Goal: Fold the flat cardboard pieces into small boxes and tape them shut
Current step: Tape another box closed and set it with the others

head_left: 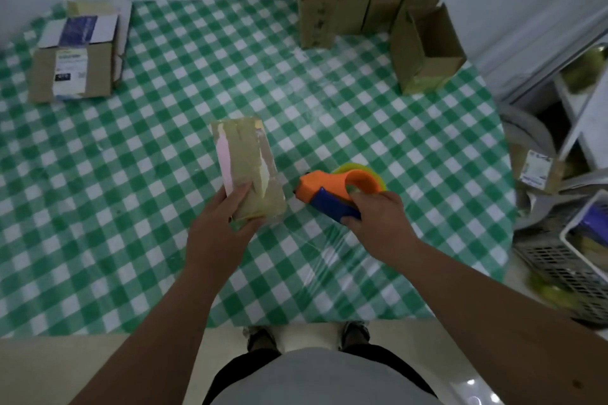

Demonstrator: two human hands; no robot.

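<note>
Left hand (219, 220) grips box (248, 171); right hand (378, 212) grips dispenser (332, 196).

Both bare forearms reach forward from the lower edge of the view, the left one from the lower left, the right one from the lower right. The left hand (218, 223) lies with its back up, the thumb stretched forward on top of the small brown cardboard box with pale tape (250, 168), the fingers going under its near end. The right hand (378, 215) has its fingers curled round the blue handle of the orange tape dispenser (332, 194).
</note>
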